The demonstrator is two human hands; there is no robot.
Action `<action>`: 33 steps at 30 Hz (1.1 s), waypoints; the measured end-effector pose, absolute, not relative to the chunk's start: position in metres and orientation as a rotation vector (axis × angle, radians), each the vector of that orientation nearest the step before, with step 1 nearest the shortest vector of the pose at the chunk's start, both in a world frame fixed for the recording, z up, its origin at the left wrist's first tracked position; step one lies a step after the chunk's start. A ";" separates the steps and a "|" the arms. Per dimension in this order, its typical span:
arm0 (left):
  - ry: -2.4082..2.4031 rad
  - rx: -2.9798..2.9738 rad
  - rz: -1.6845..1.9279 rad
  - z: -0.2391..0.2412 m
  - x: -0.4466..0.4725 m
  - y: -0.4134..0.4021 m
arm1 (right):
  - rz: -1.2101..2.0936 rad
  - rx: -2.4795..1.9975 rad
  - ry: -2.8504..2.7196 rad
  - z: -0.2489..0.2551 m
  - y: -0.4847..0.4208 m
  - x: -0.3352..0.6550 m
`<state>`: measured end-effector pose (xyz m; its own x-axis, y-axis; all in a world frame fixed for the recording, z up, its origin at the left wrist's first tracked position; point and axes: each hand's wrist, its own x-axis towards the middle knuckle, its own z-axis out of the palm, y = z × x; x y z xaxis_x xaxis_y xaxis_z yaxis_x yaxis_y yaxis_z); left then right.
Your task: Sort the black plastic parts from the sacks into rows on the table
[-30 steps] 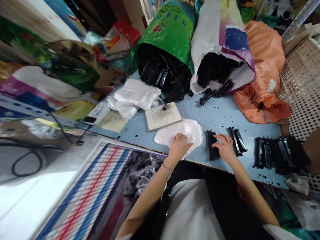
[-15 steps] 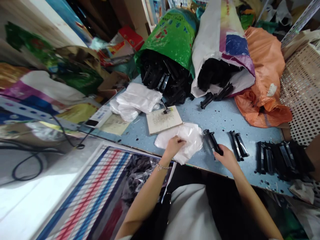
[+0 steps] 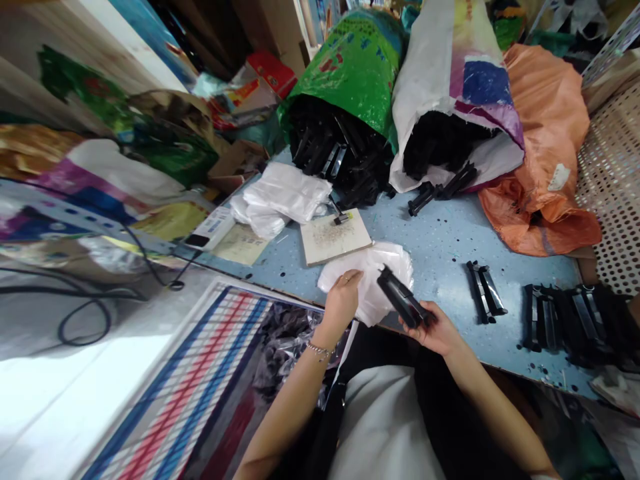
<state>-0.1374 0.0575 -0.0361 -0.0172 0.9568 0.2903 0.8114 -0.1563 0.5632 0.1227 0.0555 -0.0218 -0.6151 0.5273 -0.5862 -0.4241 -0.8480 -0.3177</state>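
The right hand (image 3: 434, 328) has its fingers wrapped around one end of a black plastic clip (image 3: 403, 305), holding it lifted off the blue bench (image 3: 440, 243) with its far end tilted toward the white plastic bags (image 3: 373, 280). The left hand (image 3: 344, 298) pinches the top bag of that pile between thumb and fingers, at the near edge of the bench. The clip looks stiff and light, a long narrow piece best held across its width near one end, as it is now; the bags are thin, limp and likely slippery, so a pinch at an edge seems the surest hold. Two more clips (image 3: 485, 288) lie to the right, and a row of them (image 3: 560, 313) beyond that. Sacks at the back, a green one (image 3: 357, 67) and a white one (image 3: 450, 60), spill dark parts too tangled to tell apart. Whether the bag's mouth is open is hidden behind the left hand.
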 end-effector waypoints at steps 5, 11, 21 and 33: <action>1.834 1.995 1.001 -0.035 -0.133 0.058 | 2.509 -0.836 -0.067 -0.019 0.053 0.113; 1.905 2.056 0.882 -0.036 -0.135 0.055 | 2.628 -0.698 0.039 -0.022 0.055 0.101; 1.703 2.272 0.961 -0.029 -0.110 0.032 | 2.401 -0.628 -0.118 -0.027 0.070 0.082; 1.529 2.130 1.051 -0.026 -0.083 0.027 | 2.290 -0.809 -0.572 -0.024 0.061 0.085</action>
